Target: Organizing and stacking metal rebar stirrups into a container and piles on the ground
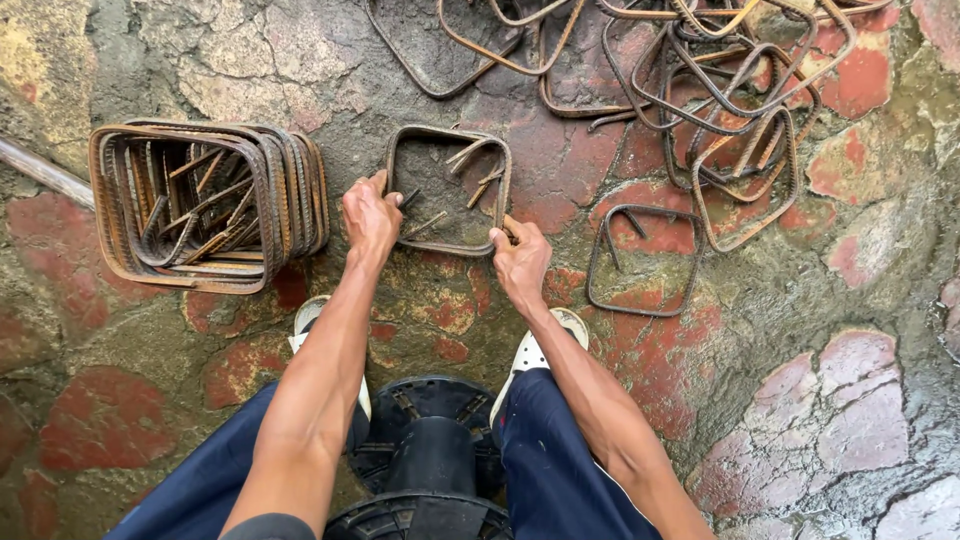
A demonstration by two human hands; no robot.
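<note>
both hands grip a small stack of square rebar stirrups [447,190]: left hand [370,215] on its left side, right hand [520,258] at the near right corner. squaring the edges flush before lifting looks wise, so none slips toward the neat stack [205,205].

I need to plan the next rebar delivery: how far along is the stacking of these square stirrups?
Done: a tight stack of rusty stirrups stands at the left. In hand: the left hand and right hand grip a small bundle of stirrups on the stone floor. Left: a single stirrup beside it and a tangled loose pile at the top right, roughly as much again, unsorted.
</note>
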